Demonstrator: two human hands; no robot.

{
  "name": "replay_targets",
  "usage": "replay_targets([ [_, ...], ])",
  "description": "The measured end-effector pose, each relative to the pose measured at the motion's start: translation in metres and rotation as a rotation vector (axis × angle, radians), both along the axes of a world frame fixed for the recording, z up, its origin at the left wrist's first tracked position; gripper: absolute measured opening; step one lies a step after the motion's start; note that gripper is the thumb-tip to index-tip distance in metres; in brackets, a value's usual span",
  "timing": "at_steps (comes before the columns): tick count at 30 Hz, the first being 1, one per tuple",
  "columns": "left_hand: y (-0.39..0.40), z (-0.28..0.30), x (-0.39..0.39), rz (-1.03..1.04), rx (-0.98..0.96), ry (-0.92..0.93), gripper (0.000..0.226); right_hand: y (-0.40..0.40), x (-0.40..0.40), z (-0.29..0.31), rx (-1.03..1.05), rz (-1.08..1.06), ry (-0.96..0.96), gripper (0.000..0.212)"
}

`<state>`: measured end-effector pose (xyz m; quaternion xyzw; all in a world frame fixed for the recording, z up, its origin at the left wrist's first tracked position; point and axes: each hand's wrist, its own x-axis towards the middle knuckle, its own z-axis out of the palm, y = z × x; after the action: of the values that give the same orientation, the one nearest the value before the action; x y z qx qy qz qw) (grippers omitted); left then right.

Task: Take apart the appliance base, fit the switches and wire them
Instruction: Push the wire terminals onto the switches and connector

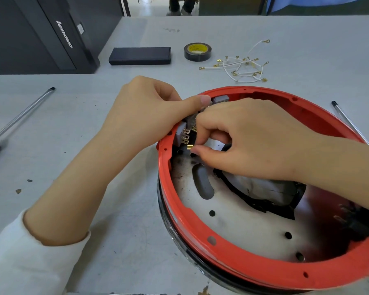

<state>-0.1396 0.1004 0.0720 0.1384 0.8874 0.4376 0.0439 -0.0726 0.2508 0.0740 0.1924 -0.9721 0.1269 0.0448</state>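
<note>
A round red appliance base [202, 233] lies open side up on the grey table, showing a pale metal plate with holes inside. Grey switches [180, 134] with brass tabs sit against its upper left inner wall. My left hand [149, 107] grips the rim there, thumb pressed over the top of the switches. My right hand [249, 139] reaches into the base and pinches a small brass wire terminal [190, 146] beside the lowest switch tab. The wire behind it is hidden by my fingers.
A bundle of white wires [241, 68] with brass ends lies behind the base, next to a roll of black tape [197, 51] and a black box [140, 56]. One screwdriver [19, 118] lies at left, another [349, 122] at right. A black computer case [41, 33] stands far left.
</note>
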Motion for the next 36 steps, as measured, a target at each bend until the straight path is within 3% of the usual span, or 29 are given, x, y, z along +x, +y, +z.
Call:
replay_targets([
  [36,0.0,-0.001,0.0,0.006,0.007,-0.002,0.051,-0.003,-0.003,-0.012,-0.098,-0.008,0.033,0.016],
])
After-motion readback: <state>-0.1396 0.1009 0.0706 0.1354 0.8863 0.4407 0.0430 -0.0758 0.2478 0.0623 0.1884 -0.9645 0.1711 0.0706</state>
